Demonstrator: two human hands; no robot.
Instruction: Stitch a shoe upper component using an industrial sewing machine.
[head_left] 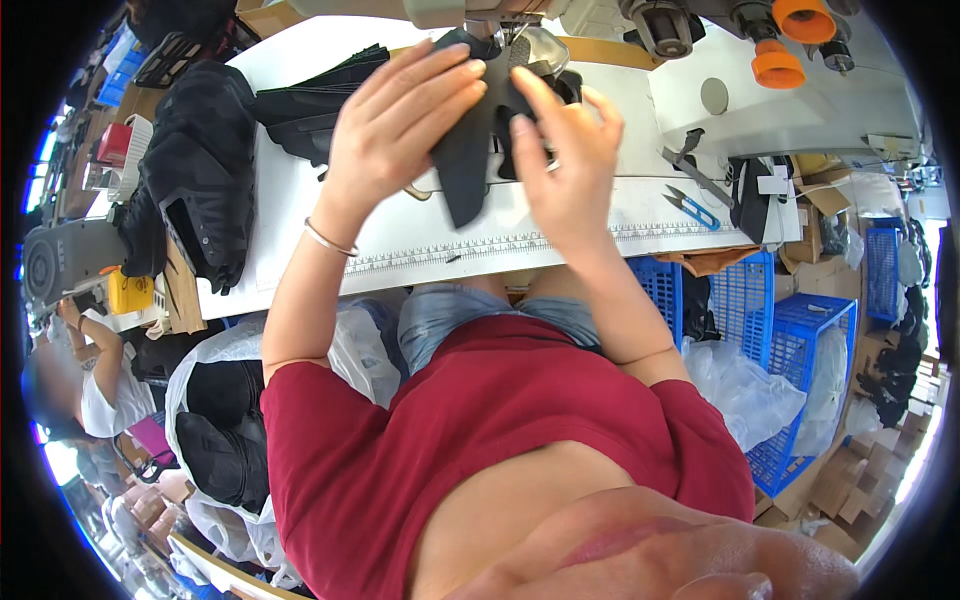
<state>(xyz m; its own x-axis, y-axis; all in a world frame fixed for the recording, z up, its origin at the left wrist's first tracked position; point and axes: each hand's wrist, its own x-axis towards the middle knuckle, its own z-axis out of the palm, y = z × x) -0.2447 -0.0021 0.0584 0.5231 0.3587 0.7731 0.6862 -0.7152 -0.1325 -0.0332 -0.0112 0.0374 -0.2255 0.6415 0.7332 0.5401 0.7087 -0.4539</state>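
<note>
Under the head of a sewing machine (480,22), a long, dark strip-like fabric piece (465,170) hangs toward me over the white table. My left hand (405,120) lies along its left side, fingers stretched out and the tips resting on it. On the other side, my right hand (570,150) has its fingers bent, with thumb and index finger at the edge of the dark material; it looks slightly blurred. More black material shows between the two hands. The needle area is partly hidden by fingers and cloth.
Black fabric pieces (310,105) are stacked left of my left hand, beside a larger black pile (200,150). Blue-handled thread snips (692,208) lie at right. A ruler strip (430,255) runs along the front edge. Blue crates (790,350) stand below right; another person (105,375) sits at left.
</note>
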